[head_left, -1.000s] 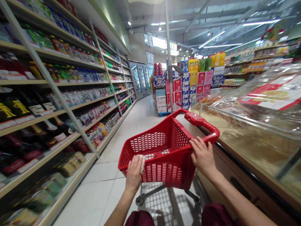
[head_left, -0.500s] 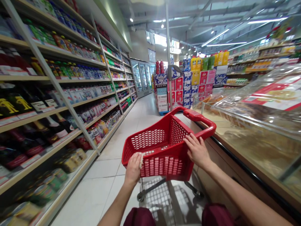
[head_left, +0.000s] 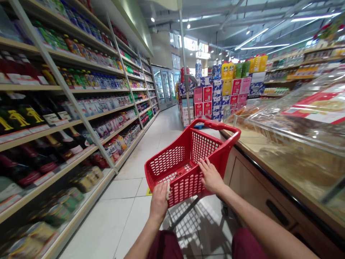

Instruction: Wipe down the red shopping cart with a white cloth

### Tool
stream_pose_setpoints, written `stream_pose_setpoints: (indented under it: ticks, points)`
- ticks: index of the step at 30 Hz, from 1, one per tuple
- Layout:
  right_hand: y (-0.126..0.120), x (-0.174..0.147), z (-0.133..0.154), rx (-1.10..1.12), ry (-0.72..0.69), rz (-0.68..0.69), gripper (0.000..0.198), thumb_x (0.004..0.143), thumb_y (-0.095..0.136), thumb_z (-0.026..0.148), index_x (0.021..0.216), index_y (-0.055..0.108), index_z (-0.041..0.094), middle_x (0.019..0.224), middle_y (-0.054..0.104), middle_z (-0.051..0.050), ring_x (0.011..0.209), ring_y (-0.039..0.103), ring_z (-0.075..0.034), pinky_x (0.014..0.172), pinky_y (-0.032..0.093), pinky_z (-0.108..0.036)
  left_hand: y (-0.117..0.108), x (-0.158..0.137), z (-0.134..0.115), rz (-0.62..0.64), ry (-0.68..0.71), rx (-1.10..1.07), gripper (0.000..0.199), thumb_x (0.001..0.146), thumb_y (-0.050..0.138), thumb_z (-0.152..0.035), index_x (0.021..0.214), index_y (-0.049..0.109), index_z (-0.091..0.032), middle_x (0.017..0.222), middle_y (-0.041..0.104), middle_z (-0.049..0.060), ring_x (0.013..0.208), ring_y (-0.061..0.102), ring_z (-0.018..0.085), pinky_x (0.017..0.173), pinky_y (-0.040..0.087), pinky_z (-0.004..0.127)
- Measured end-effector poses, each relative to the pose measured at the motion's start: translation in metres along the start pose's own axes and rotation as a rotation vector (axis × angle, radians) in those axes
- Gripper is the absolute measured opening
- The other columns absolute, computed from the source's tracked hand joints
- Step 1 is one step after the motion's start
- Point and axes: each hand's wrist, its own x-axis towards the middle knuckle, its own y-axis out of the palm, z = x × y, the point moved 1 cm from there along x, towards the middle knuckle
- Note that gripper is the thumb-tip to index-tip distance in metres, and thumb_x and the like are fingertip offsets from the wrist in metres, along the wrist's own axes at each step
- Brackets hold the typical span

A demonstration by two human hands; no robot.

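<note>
A red plastic shopping cart (head_left: pixel 185 185) with perforated walls stands in front of my knees, turned sideways. My left hand (head_left: pixel 159 201) is closed on a crumpled whitish cloth (head_left: pixel 168 190), pressing it to the near rim at the cart's left end. Further right along the same rim is my right hand (head_left: pixel 211 176), its fingers hooked over the edge and its thumb on the outside of the wall. The cart's handle (head_left: pixel 215 125) rises behind the basket, at the upper right. Inside, the visible part of the basket shows only its perforated floor.
Drink shelves (head_left: pixel 88 118) line the left side. To the right, close to the cart, runs a counter (head_left: pixel 258 162) with clear plastic food boxes (head_left: pixel 304 111). Stacked drink cartons (head_left: pixel 207 97) and a metal pole (head_left: pixel 185 64) stand ahead. Tiled floor (head_left: pixel 118 212) lies between.
The cart has swung a little, its left end shifting right and its handle end left. My left hand moved right with the cloth; my right hand moved left along the rim.
</note>
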Motion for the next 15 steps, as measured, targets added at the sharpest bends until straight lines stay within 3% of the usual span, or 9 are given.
stream_pose_setpoints:
  ticks: [5, 7, 10, 15]
  points:
    - [-0.005, 0.011, -0.004, -0.003, 0.069, 0.086, 0.065, 0.069, 0.04, 0.017, 0.133, 0.029, 0.011, 0.142, 0.02, -0.007, 0.131, 0.006, -0.026, 0.102, 0.013, -0.05, -0.002, -0.011, -0.031, -0.056, 0.044, -0.007, 0.051, 0.076, 0.031, -0.002, 0.124, 0.038, -0.018, 0.105, 0.056, 0.01, 0.103, 0.048, 0.021, 0.087, 0.044, 0.041]
    - [-0.004, 0.013, 0.006, 0.019, 0.023, 0.129, 0.061, 0.07, 0.039, 0.017, 0.131, 0.033, 0.015, 0.14, 0.025, -0.007, 0.13, 0.009, -0.025, 0.101, 0.008, -0.053, 0.002, -0.008, -0.047, -0.06, 0.058, 0.006, 0.054, 0.076, 0.031, -0.001, 0.127, 0.035, -0.018, 0.108, 0.056, 0.011, 0.106, 0.047, 0.021, 0.088, 0.044, 0.042]
    - [-0.001, 0.013, 0.021, 0.088, -0.088, 0.214, 0.058, 0.069, 0.038, 0.013, 0.127, 0.038, 0.02, 0.138, 0.031, -0.005, 0.13, 0.013, -0.022, 0.101, 0.011, -0.051, 0.007, 0.001, -0.069, -0.018, 0.11, -0.009, 0.052, 0.077, 0.031, -0.003, 0.128, 0.033, -0.015, 0.112, 0.055, 0.012, 0.11, 0.046, 0.022, 0.089, 0.044, 0.041]
    - [-0.001, 0.013, 0.013, 0.078, -0.038, 0.265, 0.058, 0.07, 0.037, 0.009, 0.126, 0.038, 0.021, 0.138, 0.032, -0.004, 0.129, 0.015, -0.021, 0.1, 0.013, -0.052, 0.0, 0.011, -0.08, 0.119, 0.37, -0.117, 0.044, 0.081, 0.035, -0.011, 0.126, 0.037, -0.012, 0.122, 0.05, 0.012, 0.124, 0.031, 0.023, 0.094, 0.042, 0.042]
